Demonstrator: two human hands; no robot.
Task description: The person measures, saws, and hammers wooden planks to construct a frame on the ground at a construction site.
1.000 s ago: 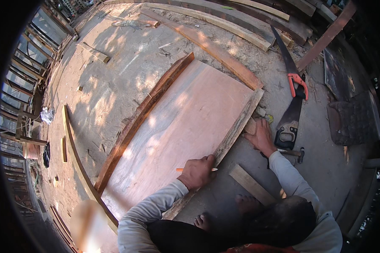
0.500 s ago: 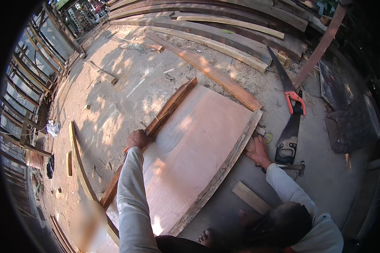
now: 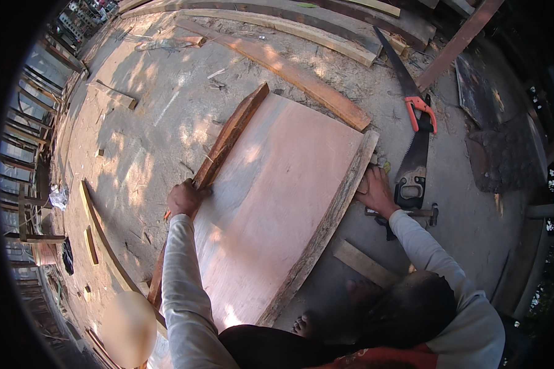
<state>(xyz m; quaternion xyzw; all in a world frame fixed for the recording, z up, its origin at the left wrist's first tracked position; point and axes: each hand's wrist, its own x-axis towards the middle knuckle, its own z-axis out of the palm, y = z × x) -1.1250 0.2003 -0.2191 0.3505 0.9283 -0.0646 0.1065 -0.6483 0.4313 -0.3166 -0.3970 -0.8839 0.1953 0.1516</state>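
Observation:
A pinkish plywood panel lies on the ground, with a reddish-brown wooden strip along its left edge and a rough-edged wooden batten along its right. My left hand is closed around the reddish strip, partway down its length; a bit of orange shows just below the hand. On the far side of the panel, my right hand bends its fingers against the batten's outer side, near its upper end. Its fingertips are partly hidden. A hammer lies on the ground beside my right wrist.
Two handsaws, one red-handled and one black-handled, lie to the right. A brown plank borders the panel's far end. Long beams are stacked behind. A wood offcut lies by my foot; a long pale strip lies left.
The whole scene has shifted up and slightly left in view. My right hand's fingers now sit closer against the batten's side. My left hand keeps its hold on the reddish strip.

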